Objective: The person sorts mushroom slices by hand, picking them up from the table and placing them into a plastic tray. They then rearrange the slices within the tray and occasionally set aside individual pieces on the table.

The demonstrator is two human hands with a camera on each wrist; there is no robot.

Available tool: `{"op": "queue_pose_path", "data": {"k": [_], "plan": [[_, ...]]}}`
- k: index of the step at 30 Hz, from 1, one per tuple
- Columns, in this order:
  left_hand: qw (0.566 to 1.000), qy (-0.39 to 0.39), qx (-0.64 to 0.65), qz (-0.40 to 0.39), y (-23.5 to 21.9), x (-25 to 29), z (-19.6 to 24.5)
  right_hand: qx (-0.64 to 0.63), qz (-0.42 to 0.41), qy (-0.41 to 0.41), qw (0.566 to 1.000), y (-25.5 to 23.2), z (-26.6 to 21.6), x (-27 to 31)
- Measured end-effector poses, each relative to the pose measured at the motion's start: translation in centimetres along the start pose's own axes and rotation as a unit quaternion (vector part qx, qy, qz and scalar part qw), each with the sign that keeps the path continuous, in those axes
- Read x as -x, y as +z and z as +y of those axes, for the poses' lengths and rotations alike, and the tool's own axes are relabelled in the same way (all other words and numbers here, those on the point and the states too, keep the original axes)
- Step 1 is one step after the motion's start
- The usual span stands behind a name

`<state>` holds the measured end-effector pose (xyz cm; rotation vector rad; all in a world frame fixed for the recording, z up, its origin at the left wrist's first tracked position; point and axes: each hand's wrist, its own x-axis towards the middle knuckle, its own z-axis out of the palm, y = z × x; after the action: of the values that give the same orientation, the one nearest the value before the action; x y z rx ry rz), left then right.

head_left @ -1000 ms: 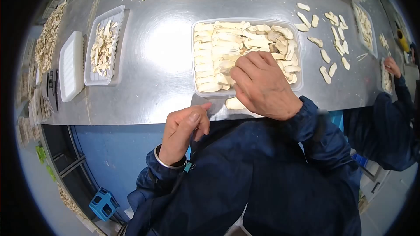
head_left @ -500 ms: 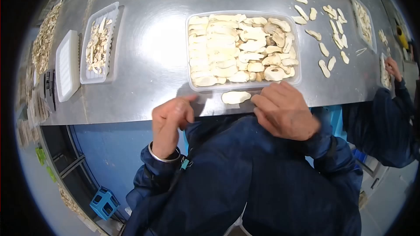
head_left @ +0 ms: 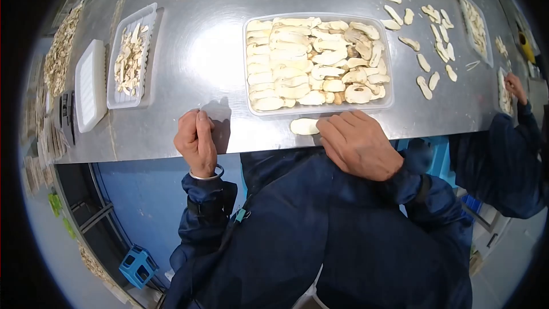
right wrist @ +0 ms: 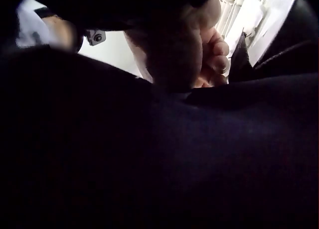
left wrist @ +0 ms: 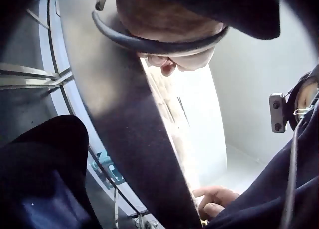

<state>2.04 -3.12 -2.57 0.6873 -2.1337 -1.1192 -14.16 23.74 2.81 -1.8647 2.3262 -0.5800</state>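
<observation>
A clear plastic tray [head_left: 389,51] packed with pale mushroom slices sits in the middle of the steel table [head_left: 200,51]. One loose slice [head_left: 303,126] lies between the tray and the table's near edge. My right hand [head_left: 357,140] rests at that edge with its fingers loosely curled, the fingertips right beside the loose slice, and nothing shows in its grip. My left hand [head_left: 196,137] sits knuckles-up on the edge further left, curled into a fist that holds nothing. In the left wrist view the left hand [left wrist: 169,64] lies on top of the table rim.
A smaller tray [head_left: 151,17] of slices and a white ribbed tray [head_left: 91,86] stand at the left. Several loose slices [head_left: 426,63] lie at the right, with more trays [head_left: 477,31] beyond. Another person's hand [head_left: 514,87] works at the far right. A blue crate [head_left: 137,266] stands below.
My right hand came out of the tray and back to the table edge by the loose slice. My left hand rose from below the edge and settled on it, further left.
</observation>
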Motion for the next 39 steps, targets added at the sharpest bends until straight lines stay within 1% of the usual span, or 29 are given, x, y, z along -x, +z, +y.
{"op": "queue_pose_path", "data": {"k": [3, 5, 8, 12, 14, 18, 24, 27, 30, 31, 34, 39], "plan": [[0.999, 0.029, -0.027, -0.008, 0.0, -0.2, 0.2, 0.002, 0.039, 0.016, 0.999, 0.2, -0.2, -0.2], [0.998, 0.052, -0.044, -0.013, 0.0, -0.3, 0.3, 0.003, 0.028, 0.021, 0.999, 0.5, -0.4, -0.3], [0.998, 0.051, -0.045, -0.008, 0.1, -0.3, 0.4, 0.001, 0.018, 0.027, 0.999, 0.8, -0.6, -0.2], [0.996, 0.070, -0.060, -0.011, 0.1, -0.3, 0.3, 0.008, 0.007, 0.030, 1.000, 1.0, -0.6, -0.1], [0.995, 0.079, -0.063, -0.012, 0.1, -0.4, 0.3, 0.003, 0.016, 0.029, 0.999, 0.8, -0.9, -0.2], [0.994, 0.079, -0.072, -0.015, 0.1, -0.5, 0.7, 0.012, 0.046, 0.013, 0.999, 1.0, -1.0, -0.7], [0.994, 0.088, -0.070, -0.007, 0.3, -0.5, 0.8, 0.027, 0.033, 0.015, 0.999, 1.2, -0.8, -0.6], [0.994, 0.087, -0.067, -0.005, 0.4, -0.5, 0.7, -0.011, 0.061, 0.007, 0.998, 0.3, -1.0, -0.8], [0.994, 0.090, -0.067, -0.004, 0.4, -0.4, 0.7, -0.012, 0.130, 0.019, 0.991, -1.6, -1.1, -1.9], [0.994, 0.089, -0.069, -0.008, 0.4, -0.5, 0.8, 0.005, 0.127, 0.027, 0.992, -1.9, -0.8, -2.5], [0.993, 0.097, -0.068, -0.016, 0.4, -0.7, 0.8, 0.000, 0.137, -0.001, 0.991, -1.3, 0.6, -4.5], [0.993, 0.090, -0.078, -0.019, 0.2, -0.4, 0.6, 0.008, 0.113, 0.004, 0.994, -0.1, 0.6, -5.7]]}}
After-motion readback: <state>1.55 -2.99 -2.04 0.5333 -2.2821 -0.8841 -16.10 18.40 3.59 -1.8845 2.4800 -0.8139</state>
